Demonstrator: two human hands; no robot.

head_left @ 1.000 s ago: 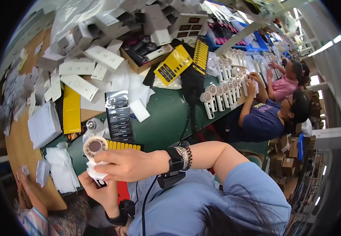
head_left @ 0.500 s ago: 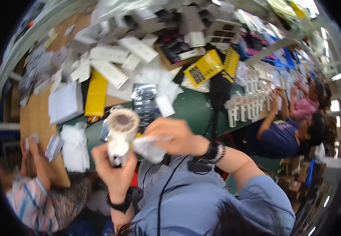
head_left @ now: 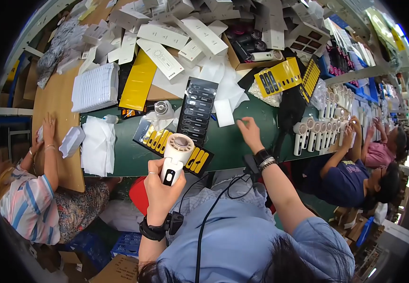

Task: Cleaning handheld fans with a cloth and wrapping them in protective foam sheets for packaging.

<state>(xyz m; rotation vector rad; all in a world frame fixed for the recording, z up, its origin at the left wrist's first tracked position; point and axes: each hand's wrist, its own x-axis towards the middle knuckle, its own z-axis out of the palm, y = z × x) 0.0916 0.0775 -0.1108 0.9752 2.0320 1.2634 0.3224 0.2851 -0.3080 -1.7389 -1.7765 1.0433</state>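
Note:
My left hand is closed round the handle of a cream handheld fan, its round slotted head pointing up and away from me. A dark oval panel shows on the handle. My right hand holds nothing, its fingers apart over the green tabletop, close to a small white rectangular pad. Partly beneath the fan lies a black sheet with yellow stickers. Beyond it stretches a black sheet of dark oblong labels. A crumpled white cloth rests beside a small metal-topped container.
White boxes are heaped at the back. A yellow sheet and stacked white sleeves lie left. Several similar fans stand in rows right. Co-workers sit on both sides; one person's hand is at the left table.
The white cloth has left my right hand, which has moved right and opened. My left hand still holds the fan, now slightly further right. The view has shifted, showing more of the table.

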